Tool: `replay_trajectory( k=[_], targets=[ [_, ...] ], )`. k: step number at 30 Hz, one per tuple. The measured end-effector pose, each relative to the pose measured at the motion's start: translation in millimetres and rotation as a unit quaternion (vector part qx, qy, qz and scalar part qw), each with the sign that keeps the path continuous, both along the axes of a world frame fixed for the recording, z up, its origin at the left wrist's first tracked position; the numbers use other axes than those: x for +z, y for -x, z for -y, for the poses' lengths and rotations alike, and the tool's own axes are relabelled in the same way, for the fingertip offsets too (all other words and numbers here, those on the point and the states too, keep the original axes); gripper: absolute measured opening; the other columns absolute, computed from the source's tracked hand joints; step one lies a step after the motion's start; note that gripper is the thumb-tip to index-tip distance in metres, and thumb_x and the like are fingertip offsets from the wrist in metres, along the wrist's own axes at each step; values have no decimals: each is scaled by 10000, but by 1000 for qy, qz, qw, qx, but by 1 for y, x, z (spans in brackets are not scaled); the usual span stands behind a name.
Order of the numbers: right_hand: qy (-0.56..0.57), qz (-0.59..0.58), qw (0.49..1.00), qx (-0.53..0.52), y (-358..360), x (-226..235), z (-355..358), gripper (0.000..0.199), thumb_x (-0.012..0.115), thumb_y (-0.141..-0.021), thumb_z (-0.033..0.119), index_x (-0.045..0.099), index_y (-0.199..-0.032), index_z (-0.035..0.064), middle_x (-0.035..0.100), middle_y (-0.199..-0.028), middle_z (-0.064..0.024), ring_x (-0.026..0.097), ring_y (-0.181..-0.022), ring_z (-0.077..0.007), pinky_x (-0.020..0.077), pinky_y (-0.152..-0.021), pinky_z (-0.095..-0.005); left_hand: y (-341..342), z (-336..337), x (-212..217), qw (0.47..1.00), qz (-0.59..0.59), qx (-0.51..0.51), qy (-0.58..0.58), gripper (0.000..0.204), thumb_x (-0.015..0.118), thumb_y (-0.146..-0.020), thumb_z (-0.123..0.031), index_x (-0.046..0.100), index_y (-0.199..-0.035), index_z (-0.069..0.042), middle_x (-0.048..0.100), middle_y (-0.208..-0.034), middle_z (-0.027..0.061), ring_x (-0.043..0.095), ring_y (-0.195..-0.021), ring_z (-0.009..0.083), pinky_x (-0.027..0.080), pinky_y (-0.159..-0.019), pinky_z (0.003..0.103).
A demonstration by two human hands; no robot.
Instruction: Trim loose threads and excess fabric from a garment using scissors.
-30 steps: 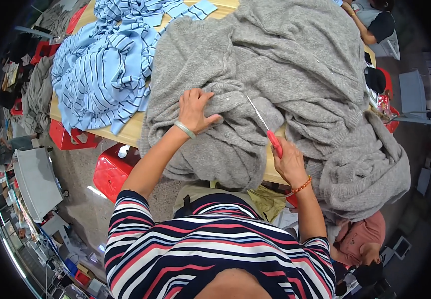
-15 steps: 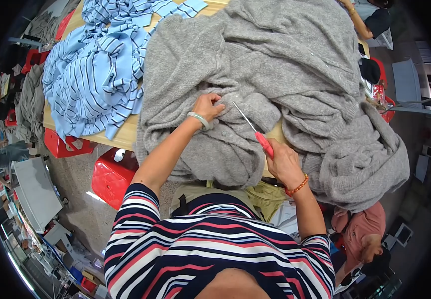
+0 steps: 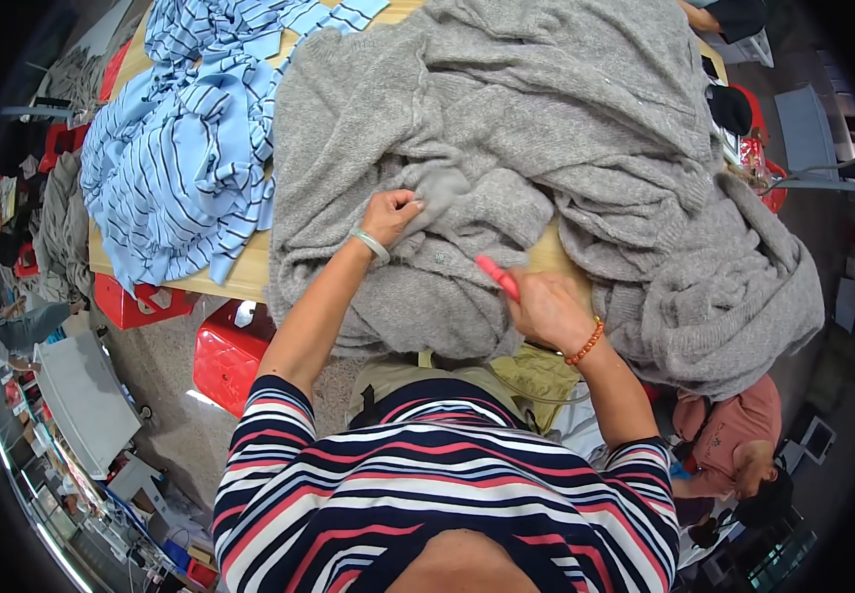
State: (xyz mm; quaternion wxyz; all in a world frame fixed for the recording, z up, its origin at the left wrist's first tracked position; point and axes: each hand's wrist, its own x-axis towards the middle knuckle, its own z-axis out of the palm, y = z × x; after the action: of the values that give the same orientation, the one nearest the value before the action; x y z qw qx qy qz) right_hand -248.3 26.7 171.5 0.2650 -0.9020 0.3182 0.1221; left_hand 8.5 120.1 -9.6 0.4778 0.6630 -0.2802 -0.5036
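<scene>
A big heap of grey knitwear (image 3: 566, 119) covers most of the table in front of me. My left hand (image 3: 388, 217), with a pale bangle at the wrist, pinches a fold of it between thumb and fingers. Just beyond those fingertips the cloth is smeared by motion. My right hand (image 3: 549, 308), wearing an orange bead bracelet, is wrapped round the handle of a red-handled tool (image 3: 497, 277). It hovers over the heap's near edge, right of my left hand. The tool's thin metal shaft does not show clearly now.
Blue striped garments (image 3: 180, 148) lie left of the grey heap on the wooden table (image 3: 235, 282). Red stools (image 3: 230, 356) stand below its left edge. A person in a pink top (image 3: 739, 415) is at the lower right; another person's arm (image 3: 701, 18) shows at the far right.
My right hand has moved slightly left and up with the red-handled tool, whose shaft was plainly visible before. My left hand has shifted a little left, and the cloth beside it has moved.
</scene>
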Motion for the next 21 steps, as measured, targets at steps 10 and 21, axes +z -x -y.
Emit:
replay_trajectory(
  k=[10,21],
  targets=[
    [-42,35,998,-38,24,-3,2,180,565,-838,141,551,-1000,63,614,-760,-228,607,-729,-410,465,-660,-497,21,36,76,843,509,8,172,334,712,-739,-248,646,-979,-24,619,-814,139,582,-762,339,465,-680,420],
    [-54,-8,998,-35,34,1,6,151,551,-845,154,573,-964,64,614,-700,-220,612,-689,-411,468,-642,-490,29,42,21,989,145,-9,-39,221,719,-696,-144,682,-862,-2,688,-771,61,601,-706,90,477,-653,257]
  ],
)
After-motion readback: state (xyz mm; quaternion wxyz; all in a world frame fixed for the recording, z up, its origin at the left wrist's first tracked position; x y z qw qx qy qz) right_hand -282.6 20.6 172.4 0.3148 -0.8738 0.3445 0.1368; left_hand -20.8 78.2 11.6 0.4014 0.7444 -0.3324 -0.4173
